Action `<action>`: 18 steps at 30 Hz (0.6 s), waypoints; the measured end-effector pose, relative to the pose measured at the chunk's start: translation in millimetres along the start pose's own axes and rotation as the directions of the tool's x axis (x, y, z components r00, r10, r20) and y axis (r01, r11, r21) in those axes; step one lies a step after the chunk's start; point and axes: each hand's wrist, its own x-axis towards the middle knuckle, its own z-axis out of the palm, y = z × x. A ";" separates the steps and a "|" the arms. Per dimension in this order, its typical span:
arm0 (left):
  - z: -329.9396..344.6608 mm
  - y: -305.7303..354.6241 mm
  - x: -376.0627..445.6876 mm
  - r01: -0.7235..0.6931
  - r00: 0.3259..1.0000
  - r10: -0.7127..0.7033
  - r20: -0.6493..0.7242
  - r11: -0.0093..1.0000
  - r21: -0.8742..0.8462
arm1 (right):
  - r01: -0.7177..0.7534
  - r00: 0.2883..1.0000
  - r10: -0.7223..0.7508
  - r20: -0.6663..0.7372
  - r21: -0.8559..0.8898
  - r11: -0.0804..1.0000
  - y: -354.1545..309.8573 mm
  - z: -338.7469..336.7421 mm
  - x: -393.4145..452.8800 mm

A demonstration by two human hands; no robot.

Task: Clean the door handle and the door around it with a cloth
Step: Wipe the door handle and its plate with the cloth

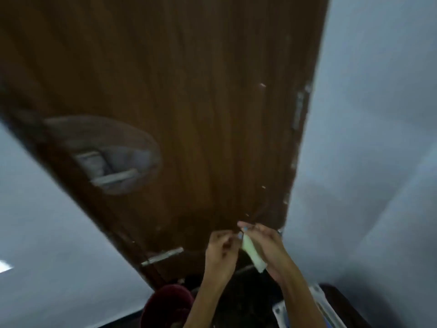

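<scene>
Cloth (pixel 253 255) between both hands, brown wooden door (pixel 189 91), grey-blue walls (pixel 378 114)

Dark brown wood-grain door (pixel 189 91), silvery grey handle (pixel 113 178), pale yellow-green cloth (pixel 254 256), bluish-grey walls (pixel 378 114)

Both forearms reach forward, left hand (pixel 221 250) and right hand (pixel 264 245) close together, fingers (pixel 243 224) pinched.

No text, label, brand, number or sign can be read anywhere; the whole view is blurred, and the door (pixel 189 91) shows only bare brown wood grain.
</scene>
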 end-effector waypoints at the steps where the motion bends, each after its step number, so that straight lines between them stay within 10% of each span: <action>1: -16.5 7.1 -1.0 -0.010 1.000 0.009 -0.026 1.000 -0.022 | 0.012 0.999 -0.012 0.032 0.013 1.000 -7.5 20.0 4.7; 12: -192.9 1.7 6.5 -0.064 0.845 -0.068 -0.531 0.972 -0.226 | 0.330 0.944 -0.304 0.128 -0.361 0.872 5.4 229.2 44.8; 18: -252.3 3.4 57.1 -0.133 0.912 0.007 -0.411 0.951 -0.279 | 0.607 0.761 -0.647 0.039 -0.395 0.690 20.2 288.4 66.3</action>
